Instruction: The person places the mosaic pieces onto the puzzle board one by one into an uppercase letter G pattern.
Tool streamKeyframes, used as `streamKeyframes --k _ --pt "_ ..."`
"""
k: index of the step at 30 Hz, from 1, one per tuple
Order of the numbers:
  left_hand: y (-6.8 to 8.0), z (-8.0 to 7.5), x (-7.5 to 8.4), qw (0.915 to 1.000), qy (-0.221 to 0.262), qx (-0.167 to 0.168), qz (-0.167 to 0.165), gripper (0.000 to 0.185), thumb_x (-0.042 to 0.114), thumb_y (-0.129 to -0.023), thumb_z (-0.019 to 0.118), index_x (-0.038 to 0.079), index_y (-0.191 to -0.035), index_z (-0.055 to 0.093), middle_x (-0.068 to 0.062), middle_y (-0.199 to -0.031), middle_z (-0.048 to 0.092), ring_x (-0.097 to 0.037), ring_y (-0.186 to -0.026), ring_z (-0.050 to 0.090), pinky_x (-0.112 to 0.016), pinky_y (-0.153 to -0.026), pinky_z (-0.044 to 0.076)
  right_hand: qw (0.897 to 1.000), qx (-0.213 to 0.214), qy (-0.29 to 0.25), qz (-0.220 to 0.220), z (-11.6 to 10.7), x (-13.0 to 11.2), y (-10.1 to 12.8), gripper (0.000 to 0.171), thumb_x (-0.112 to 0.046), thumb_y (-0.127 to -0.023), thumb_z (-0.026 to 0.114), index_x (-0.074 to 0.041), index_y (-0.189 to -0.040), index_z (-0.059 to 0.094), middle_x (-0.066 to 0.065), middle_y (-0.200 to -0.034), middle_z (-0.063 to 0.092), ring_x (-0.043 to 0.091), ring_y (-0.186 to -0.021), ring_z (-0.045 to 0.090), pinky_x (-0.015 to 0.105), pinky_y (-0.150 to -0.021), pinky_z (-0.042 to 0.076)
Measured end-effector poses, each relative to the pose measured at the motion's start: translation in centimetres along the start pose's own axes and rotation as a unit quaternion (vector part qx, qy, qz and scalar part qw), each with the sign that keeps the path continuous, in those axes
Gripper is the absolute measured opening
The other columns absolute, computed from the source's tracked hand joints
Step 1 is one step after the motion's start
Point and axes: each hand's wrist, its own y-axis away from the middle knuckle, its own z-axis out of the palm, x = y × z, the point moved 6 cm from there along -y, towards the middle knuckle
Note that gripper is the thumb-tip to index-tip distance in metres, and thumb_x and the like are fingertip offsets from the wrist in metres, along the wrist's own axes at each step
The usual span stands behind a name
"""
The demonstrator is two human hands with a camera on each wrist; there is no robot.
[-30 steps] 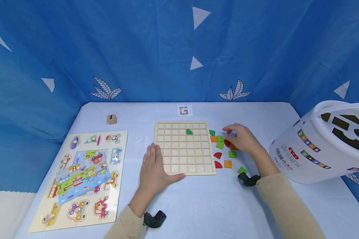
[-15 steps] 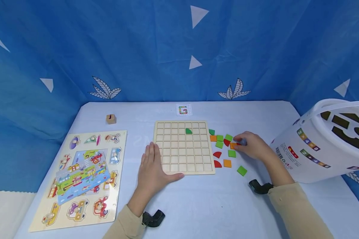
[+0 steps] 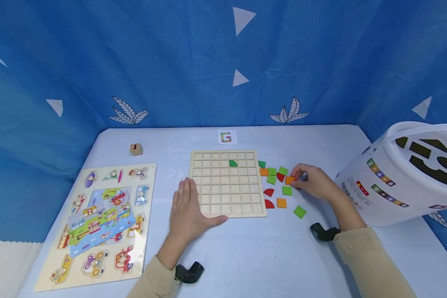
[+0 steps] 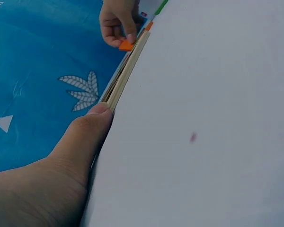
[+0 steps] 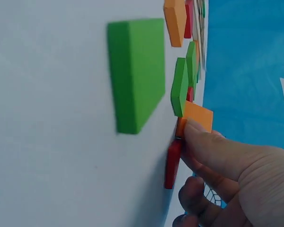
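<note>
A wooden grid board (image 3: 225, 185) lies flat, with one green quarter-circle tile (image 3: 233, 163) in a cell near its top. My left hand (image 3: 188, 213) lies at the board's lower left corner, fingers straight along the left side and thumb along the front edge. In the left wrist view the thumb (image 4: 80, 137) touches the board's edge. To the right of the board, my right hand (image 3: 314, 182) pinches an orange square tile (image 5: 199, 116) between thumb and fingers, with the tile tilted up. A red tile (image 5: 172, 163) lies just under that hand, partly hidden in the head view.
Loose green, orange and red tiles, such as a green square (image 3: 299, 212), lie right of the board. A small pattern card (image 3: 227, 137) lies behind it. At left are a vehicle puzzle board (image 3: 97, 231) and a wooden cube (image 3: 136, 149). A white bucket (image 3: 376, 194) stands at right.
My right hand has moved right and slightly down among the tiles and now pinches the orange square tile. The left hand has stayed at the board.
</note>
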Motion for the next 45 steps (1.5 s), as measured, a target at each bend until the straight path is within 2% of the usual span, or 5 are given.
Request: streamKeyframes --k 10,19,25,34,45 --pt "0.0 -0.1 0.0 1.0 0.009 -0.001 0.0 0.151 0.09 -0.055 0.066 -0.003 -0.157 0.006 -0.021 -0.167 0.002 -0.033 -0.156 -0.001 -0.052 -0.125 0.008 0.999 0.02 -0.043 0.0 -0.2 -1.6 -1.6 0.021 -0.019 -0.09 0.073 -0.015 -0.108 0.063 0.008 -0.102 0.063 0.026 -0.086 0.053 0.027 -0.063 0.052" --pt "-0.1 0.1 0.0 1.0 0.007 -0.004 -0.004 0.151 0.091 -0.056 0.065 -0.002 -0.157 0.004 -0.02 -0.167 0.001 -0.033 -0.156 -0.001 -0.052 -0.125 0.01 0.995 0.006 -0.087 -0.049 2.6 -6.8 -4.4 0.019 -0.023 -0.093 0.071 -0.02 -0.111 0.065 0.004 -0.1 0.064 0.025 -0.084 0.054 0.03 -0.069 0.05" --pt "-0.1 0.1 -0.1 1.0 0.0 -0.002 -0.004 0.15 0.092 -0.056 0.063 -0.002 -0.158 0.005 -0.019 -0.167 0.002 -0.032 -0.156 0.0 -0.051 -0.125 0.011 0.99 -0.006 -0.116 -0.074 5.0 -11.0 -6.1 0.02 -0.024 -0.093 0.07 -0.019 -0.112 0.064 0.004 -0.099 0.062 0.025 -0.074 0.052 0.029 -0.06 0.045" --pt "-0.1 0.1 0.1 1.0 -0.007 -0.003 -0.002 0.149 0.092 -0.057 0.062 -0.002 -0.158 0.005 -0.019 -0.167 0.003 -0.031 -0.156 0.002 -0.049 -0.125 0.012 0.991 0.017 -0.069 -0.113 7.7 -14.9 -7.7 0.016 -0.022 -0.094 0.068 -0.02 -0.109 0.065 0.0 -0.093 0.064 0.019 -0.066 0.05 0.031 -0.064 0.044" --pt "0.0 0.1 -0.1 1.0 -0.007 0.0 -0.002 0.149 0.093 -0.057 0.061 -0.001 -0.158 0.005 -0.018 -0.167 0.003 -0.03 -0.156 0.001 -0.049 -0.126 0.011 0.993 0.023 0.005 -0.112 8.2 -16.3 -7.9 0.015 -0.022 -0.094 0.068 -0.019 -0.109 0.066 -0.001 -0.096 0.063 0.019 -0.083 0.056 0.033 -0.075 0.048"
